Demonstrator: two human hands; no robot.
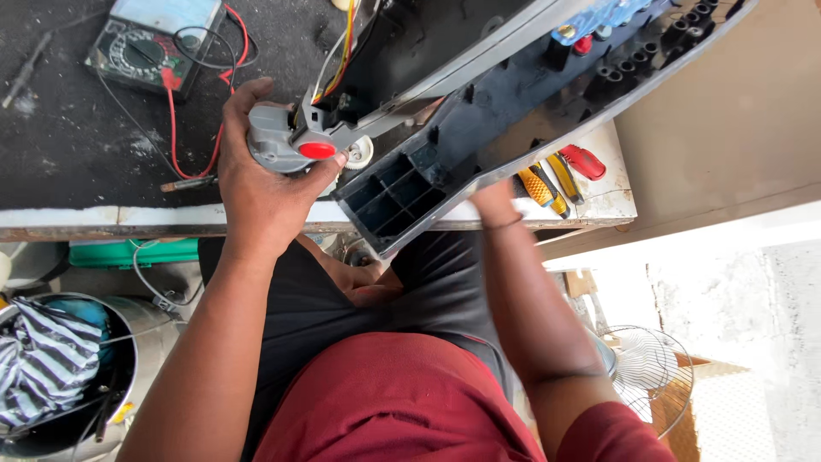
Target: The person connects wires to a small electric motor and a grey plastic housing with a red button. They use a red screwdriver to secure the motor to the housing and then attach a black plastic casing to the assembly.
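My left hand [256,184] grips a small grey motor unit [275,141] with a red round button [317,151], joined by coloured wires [342,47] to a long dark plastic appliance housing [513,111]. The housing lies tilted across the workbench edge, its open ribbed end [395,198] pointing toward me. My right hand [493,204] reaches under the housing and holds it from below, with the fingers mostly hidden.
A multimeter [150,47] with red and black leads lies at the back left of the dark workbench [68,145]. Screwdrivers with orange, yellow and red handles [560,175] lie at the right. A bucket with striped cloth [51,368] and a fan grille [650,368] stand below.
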